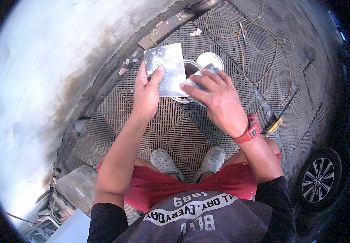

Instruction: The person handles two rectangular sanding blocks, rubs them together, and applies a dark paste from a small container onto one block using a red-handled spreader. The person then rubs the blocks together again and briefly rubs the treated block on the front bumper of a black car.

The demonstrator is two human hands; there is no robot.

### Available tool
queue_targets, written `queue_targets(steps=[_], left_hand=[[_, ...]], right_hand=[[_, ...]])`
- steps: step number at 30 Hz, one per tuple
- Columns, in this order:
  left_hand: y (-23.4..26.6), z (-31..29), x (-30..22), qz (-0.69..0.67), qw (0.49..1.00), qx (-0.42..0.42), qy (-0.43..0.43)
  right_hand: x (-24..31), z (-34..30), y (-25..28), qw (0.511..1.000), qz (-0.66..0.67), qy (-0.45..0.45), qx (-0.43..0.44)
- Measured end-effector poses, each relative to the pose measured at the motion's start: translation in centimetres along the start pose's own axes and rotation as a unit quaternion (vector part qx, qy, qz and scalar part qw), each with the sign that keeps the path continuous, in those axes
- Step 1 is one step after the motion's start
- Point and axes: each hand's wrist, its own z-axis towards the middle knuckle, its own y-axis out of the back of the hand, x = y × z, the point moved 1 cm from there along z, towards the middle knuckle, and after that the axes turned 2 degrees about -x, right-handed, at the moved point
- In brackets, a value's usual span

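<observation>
My left hand (147, 91) grips a square, silvery flat plate (171, 60) by its left edge, with the thumb lying on top. Whitish smears mark the plate's face. In my right hand (223, 97) is a smaller flat grey-and-white piece (191, 82), tilted, its near end close to the plate's right edge. Whether the two touch I cannot tell. Below both hands stands an open round can (189, 62), its inside dark and mostly hidden by the plate. A round white lid (211, 58) lies just beyond the right hand.
Patterned grating mats (159, 129) cover the floor. A stained white wall (61, 60) rises at the left. A thin cable (280, 60) loops across the right, near a yellow-handled tool (273, 126). A car wheel (321, 180) stands at the lower right, a plastic container (78, 184) at the lower left.
</observation>
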Motion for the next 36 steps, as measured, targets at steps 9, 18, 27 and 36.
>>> queue_targets(steps=[9,18,27,36], left_hand=[[0.2,0.3,-0.7,-0.118,0.991,-0.067,0.017],[-0.1,0.0,-2.5,-0.186,0.981,0.011,0.047],[-1.1,-0.1,-2.2,-0.052,0.996,-0.055,-0.046],[-1.0,-0.7,-2.6,0.045,0.997,0.037,-0.058]], right_hand=[[1.3,1.0,2.6,0.952,0.304,-0.020,-0.044],[-1.2,0.8,0.3,0.996,0.021,-0.063,0.054],[0.3,1.2,0.9,0.521,0.786,-0.324,-0.081],[-1.3,1.8,1.8,0.983,0.095,-0.144,-0.062]])
